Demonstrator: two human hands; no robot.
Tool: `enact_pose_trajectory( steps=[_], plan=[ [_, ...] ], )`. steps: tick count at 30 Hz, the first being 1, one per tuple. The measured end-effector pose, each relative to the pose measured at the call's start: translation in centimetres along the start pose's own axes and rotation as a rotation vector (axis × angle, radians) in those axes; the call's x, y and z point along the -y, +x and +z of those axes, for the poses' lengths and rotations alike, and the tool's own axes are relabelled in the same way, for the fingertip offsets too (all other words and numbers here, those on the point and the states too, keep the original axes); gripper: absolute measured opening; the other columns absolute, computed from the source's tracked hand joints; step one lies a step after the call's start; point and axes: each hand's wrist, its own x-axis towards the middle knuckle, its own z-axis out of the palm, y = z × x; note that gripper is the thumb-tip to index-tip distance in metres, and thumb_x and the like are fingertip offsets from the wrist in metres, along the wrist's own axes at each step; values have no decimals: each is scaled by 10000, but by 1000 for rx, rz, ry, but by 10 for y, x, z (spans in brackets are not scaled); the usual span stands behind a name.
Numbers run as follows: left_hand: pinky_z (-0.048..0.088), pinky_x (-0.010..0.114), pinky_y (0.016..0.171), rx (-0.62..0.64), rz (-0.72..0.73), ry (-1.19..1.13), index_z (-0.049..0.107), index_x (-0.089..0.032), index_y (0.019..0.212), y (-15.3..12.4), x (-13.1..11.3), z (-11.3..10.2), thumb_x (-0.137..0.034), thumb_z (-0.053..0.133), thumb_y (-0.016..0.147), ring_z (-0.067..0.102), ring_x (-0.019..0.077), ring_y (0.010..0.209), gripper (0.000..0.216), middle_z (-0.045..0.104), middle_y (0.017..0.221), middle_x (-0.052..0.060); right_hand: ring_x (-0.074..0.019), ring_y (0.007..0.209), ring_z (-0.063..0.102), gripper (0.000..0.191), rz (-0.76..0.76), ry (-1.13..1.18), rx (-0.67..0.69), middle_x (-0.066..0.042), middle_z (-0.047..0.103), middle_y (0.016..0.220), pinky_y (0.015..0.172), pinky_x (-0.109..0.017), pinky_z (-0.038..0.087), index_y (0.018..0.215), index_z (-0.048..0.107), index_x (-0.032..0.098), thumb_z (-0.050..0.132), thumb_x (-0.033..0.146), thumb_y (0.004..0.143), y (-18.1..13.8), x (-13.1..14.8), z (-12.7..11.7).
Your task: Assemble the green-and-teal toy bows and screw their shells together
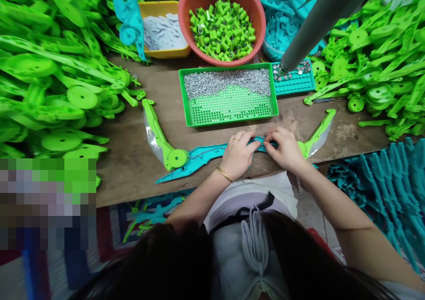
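Note:
A long teal plastic bar [195, 158] lies across the wooden bench, with a green arm [158, 136] hinged at its left end and another green arm [317, 134] at its right end. My left hand [238, 153], with a ring and a gold bracelet, presses down on the bar's middle with fingers curled. My right hand [284, 149] does the same just to the right; the fingertips of both meet over a small spot on the bar. What they pinch there is hidden.
Behind the hands stands a green perforated tray [229, 114] half full of small metal pins. Farther back are a red bowl [255, 14] of green tubes, a yellow tub [162, 8] and a teal tray [295, 85] under a grey pole [318, 21]. Green parts [56, 78] pile left and right; teal parts [381, 180] lie right.

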Motion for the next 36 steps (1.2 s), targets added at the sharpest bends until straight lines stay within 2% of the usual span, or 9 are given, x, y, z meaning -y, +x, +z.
enact_pose_trajectory(
  steps=[7, 14, 19, 25, 29, 32, 36],
  plan=[
    [464, 394, 841, 7, 4, 12, 721, -225, 1046, -1, 1, 0, -202, 485, 951, 528, 251, 1048, 256, 642, 1131, 112, -282, 990, 560, 169, 24, -213, 51, -108, 662, 1023, 828, -419, 370, 854, 633, 199, 493, 270, 917, 2, 9, -3],
    [467, 400, 888, 5, -30, -71, 713, -216, 1022, 1, 4, 1, -196, 499, 943, 540, 243, 1062, 230, 638, 1110, 96, -246, 1092, 581, 126, -17, 62, 57, -65, 670, 1103, 928, -409, 386, 955, 661, 231, 580, 309, 898, -3, -3, -5],
    [466, 397, 926, -25, -57, -122, 670, -191, 1021, 1, 3, 1, -174, 503, 941, 565, 235, 1058, 186, 654, 1110, 87, -263, 1068, 579, 103, 4, -13, 92, -63, 672, 1073, 893, -414, 373, 920, 651, 225, 623, 314, 876, 0, -2, -6],
    [462, 397, 947, -70, -56, -170, 613, -156, 1135, 1, 4, 1, -150, 502, 930, 574, 235, 1062, 234, 665, 1101, 98, -282, 1045, 566, 103, 39, -107, 113, -79, 653, 1038, 840, -396, 357, 876, 609, 213, 615, 312, 850, 7, 10, -4],
    [467, 388, 952, -59, -47, -187, 658, -168, 1019, 1, 3, -2, -134, 522, 891, 575, 230, 1074, 191, 658, 1111, 92, -290, 1030, 566, 96, 91, -154, 89, -94, 641, 1017, 829, -395, 361, 861, 587, 199, 596, 292, 840, 7, 17, 0],
    [472, 396, 956, -59, -32, -195, 680, -155, 982, -1, 2, -3, -174, 561, 878, 579, 236, 1077, 159, 657, 1112, 101, -291, 1035, 569, 79, 81, -106, 85, -96, 640, 1011, 849, -404, 377, 864, 584, 198, 587, 275, 847, 6, 13, 0],
    [473, 404, 936, -47, -22, -113, 707, -172, 980, -1, 1, -3, -240, 538, 935, 580, 242, 1074, 188, 664, 1119, 98, -260, 1047, 589, 79, -26, 99, 116, -78, 650, 1023, 912, -407, 409, 872, 605, 205, 594, 283, 870, 4, 0, -5]
  ],
)
